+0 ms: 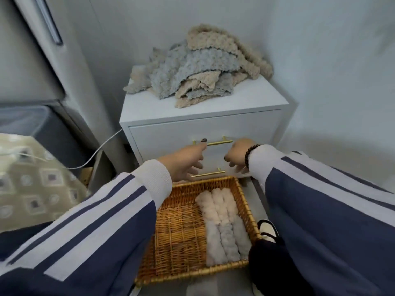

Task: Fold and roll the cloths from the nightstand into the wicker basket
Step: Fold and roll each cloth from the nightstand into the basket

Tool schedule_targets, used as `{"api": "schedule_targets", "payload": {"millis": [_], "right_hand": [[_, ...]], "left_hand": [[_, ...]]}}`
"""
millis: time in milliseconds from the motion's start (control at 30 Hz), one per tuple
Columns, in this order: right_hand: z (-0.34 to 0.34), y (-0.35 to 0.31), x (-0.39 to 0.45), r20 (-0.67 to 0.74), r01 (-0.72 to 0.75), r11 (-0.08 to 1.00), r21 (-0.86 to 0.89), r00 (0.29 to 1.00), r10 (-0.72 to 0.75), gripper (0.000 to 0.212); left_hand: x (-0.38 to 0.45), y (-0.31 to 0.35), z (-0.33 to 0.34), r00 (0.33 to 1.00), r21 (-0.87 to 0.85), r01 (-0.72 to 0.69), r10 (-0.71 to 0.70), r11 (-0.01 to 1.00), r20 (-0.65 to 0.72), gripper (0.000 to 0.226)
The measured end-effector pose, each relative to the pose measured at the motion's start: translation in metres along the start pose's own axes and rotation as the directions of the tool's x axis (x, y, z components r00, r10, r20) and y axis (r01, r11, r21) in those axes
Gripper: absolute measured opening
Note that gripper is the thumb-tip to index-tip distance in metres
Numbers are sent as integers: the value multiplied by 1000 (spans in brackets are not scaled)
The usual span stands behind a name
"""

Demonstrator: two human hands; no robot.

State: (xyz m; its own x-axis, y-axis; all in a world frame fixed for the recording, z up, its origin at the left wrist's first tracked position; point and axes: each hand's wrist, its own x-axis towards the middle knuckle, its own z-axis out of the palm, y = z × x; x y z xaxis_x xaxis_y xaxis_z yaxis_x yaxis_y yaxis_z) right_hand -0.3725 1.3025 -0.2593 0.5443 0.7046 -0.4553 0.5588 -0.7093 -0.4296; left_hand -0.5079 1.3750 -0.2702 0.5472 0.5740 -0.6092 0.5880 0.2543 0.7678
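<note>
right hand [235, 155] grip: fingers turned away, perhaps curled | patterned bedding [32, 178]: cut off at left edge

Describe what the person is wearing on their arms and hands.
Both arms wear dark blue sleeves with two broad white stripes running lengthwise and ribbed white cuffs. The right hand has a bracelet of dark round beads at the wrist. The left hand is bare, and its fingernails look darkly painted.
</note>
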Motion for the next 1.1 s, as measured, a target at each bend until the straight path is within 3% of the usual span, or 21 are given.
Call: {"api": "schedule_targets", "payload": {"millis": [100, 267, 400, 567, 733, 867, 1000, 1100], "right_hand": [[-37, -2, -18, -61, 47, 979, 198, 997, -36, 24], [-56, 3, -39, -211, 138, 874, 466, 977, -42, 13], [-52, -4, -44, -278, 207, 827, 522, 958, -64, 15], [-62, -35, -34, -362, 285, 885, 367, 921, -146, 13], [-94, -84, -9, -483, 377, 922, 85, 825, -293, 18], [-119, -121, 21, -516, 367, 920, -139, 766, -384, 19], [-132, -149, 62, -473, 308, 891, -334, 763, -441, 26], [-131, -165, 90, -403, 242, 857, -455, 803, -440, 38]], "left_hand": [[-27, 20, -23, 996, 3, -86, 86, 996, -21, 60], [-60, 43, -52, 972, -100, -232, 226, 967, -67, 44], [-66, 46, -64, 957, -219, -286, 265, 933, -119, 35], [-62, 60, -73, 945, -327, -321, 282, 889, -164, 34], [-54, 74, -79, 939, -440, -345, 296, 829, -177, 35], [-44, 83, -82, 940, -499, -340, 307, 797, -151, 37], [-38, 91, -91, 939, -551, -340, 313, 762, -146, 35], [-33, 97, -96, 938, -589, -337, 314, 735, -146, 32]]}}
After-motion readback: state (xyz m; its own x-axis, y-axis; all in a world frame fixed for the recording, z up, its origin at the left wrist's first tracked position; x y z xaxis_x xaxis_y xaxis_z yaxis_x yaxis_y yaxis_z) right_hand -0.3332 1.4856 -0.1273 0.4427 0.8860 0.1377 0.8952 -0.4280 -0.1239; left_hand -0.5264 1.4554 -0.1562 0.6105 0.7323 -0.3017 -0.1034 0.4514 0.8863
